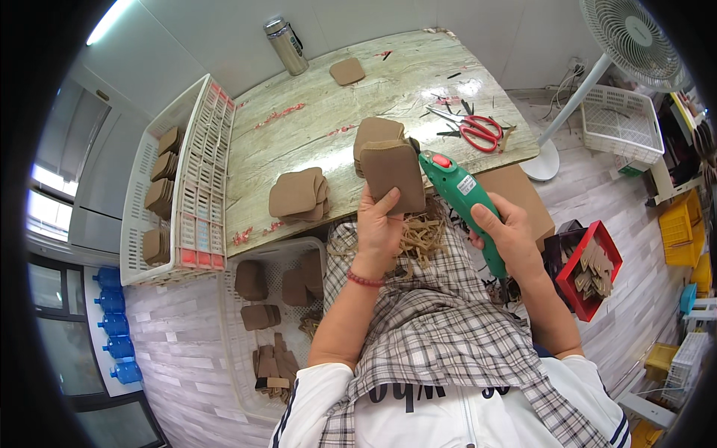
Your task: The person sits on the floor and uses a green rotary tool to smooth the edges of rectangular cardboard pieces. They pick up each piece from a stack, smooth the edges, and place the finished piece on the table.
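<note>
My left hand (379, 235) is closed on the lower edge of a brown pad (393, 175) with rounded corners, thumb on its face. In my right hand (511, 231) is a green handheld electric cutter (467, 194) with a red button. Its head meets or nearly meets the pad's upper right edge; I cannot tell whether they touch. Behind the pad, a stack of similar pads (379, 131) lies at the table's front edge. Another pad stack (297, 193) sits to the left. Thin tan offcut strips (422, 237) are heaped on my checked apron (418, 317).
Red-handled scissors (480, 133) lie among dark scraps on the table (299, 142). One pad (346, 72) and a steel flask (286, 46) are farther back. White crates (202, 172) with pads stand left. A red-rimmed box (614, 257) of scraps and a fan (638, 31) are right.
</note>
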Motion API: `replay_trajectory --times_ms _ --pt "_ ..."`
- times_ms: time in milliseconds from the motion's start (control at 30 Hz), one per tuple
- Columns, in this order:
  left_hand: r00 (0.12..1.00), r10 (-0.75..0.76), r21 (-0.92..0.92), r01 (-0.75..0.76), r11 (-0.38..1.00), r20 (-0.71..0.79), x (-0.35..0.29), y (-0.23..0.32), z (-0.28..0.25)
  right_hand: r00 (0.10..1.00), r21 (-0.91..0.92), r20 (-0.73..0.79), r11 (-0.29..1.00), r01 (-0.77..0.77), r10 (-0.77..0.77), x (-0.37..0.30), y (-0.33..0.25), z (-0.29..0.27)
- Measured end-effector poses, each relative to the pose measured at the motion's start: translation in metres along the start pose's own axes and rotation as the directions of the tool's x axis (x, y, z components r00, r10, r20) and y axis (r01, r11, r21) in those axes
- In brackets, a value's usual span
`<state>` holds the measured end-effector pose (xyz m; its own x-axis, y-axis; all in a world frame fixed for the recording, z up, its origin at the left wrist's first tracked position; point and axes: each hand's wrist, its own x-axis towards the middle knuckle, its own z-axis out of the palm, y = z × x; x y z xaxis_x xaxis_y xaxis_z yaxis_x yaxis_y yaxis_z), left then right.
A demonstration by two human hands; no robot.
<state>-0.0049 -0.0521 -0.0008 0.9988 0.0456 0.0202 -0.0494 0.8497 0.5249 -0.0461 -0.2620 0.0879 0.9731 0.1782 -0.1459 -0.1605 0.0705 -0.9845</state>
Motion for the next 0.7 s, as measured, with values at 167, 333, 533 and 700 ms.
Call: replay_trajectory --times_ms 167,333,533,700 --pt "0.997 -0.039 0.245 0.021 0.969 0.072 0.002 0.030 -0.012 0.997 -0.054 0.055 0.997 -0.046 0.049 -0.009 -0.008 -0.011" --pt "0.989 -0.109 0.496 0.048 0.867 0.095 0.006 0.057 -0.020 0.991 -0.176 0.110 0.983 -0.059 0.079 -0.014 -0.003 -0.026" --pt "0.978 -0.198 0.686 0.096 0.721 0.070 0.002 0.069 -0.025 0.993 -0.300 0.090 0.953 -0.046 0.076 -0.018 0.000 -0.024" --pt "0.963 -0.268 0.684 0.177 0.707 0.027 -0.009 0.060 -0.025 0.993 -0.265 0.082 0.962 -0.063 0.087 -0.014 0.009 -0.017"
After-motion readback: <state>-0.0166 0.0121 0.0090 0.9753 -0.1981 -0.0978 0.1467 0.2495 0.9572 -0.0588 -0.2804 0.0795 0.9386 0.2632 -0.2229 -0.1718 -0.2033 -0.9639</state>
